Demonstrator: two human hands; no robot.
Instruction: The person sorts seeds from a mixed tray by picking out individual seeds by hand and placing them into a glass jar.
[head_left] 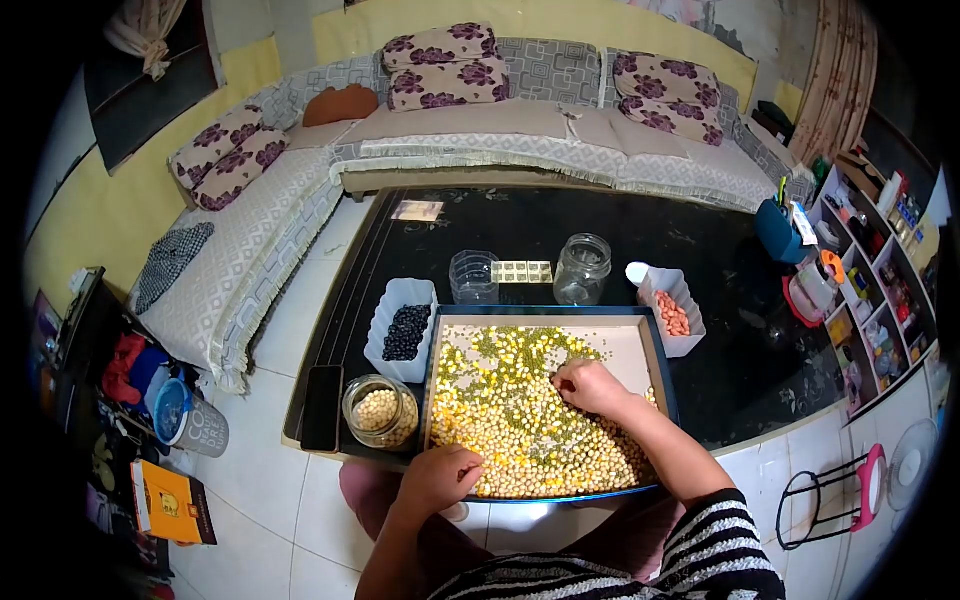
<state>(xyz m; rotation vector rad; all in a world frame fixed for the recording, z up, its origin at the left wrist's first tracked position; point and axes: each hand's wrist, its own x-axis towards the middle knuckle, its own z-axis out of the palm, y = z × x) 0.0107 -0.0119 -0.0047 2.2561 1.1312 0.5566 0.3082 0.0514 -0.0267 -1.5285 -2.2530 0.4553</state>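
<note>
A shallow tray (652, 335) with a dark rim holds a mix of pale round beans, yellow corn kernels and small green beans. My right hand (590, 388) is over the right part of the mix, fingertips pinched together; whatever is between them is too small to make out. At the tray's front left corner my left hand (440, 475) rests with curled fingers near the beans, its contents hidden. Close to it stands a glass jar (381, 412) of pale beans. A white plastic tub (403, 330) holds black beans, and another tub (673, 312) holds reddish-pink peanuts or beans.
Behind the tray stand a clear plastic container (473, 278) and a glass jar (583, 270). A dark phone (322, 408) lies at the left table edge. A teal holder (783, 232) and a shelf unit (880, 270) are at right. A sofa (470, 125) runs behind the black table (760, 370).
</note>
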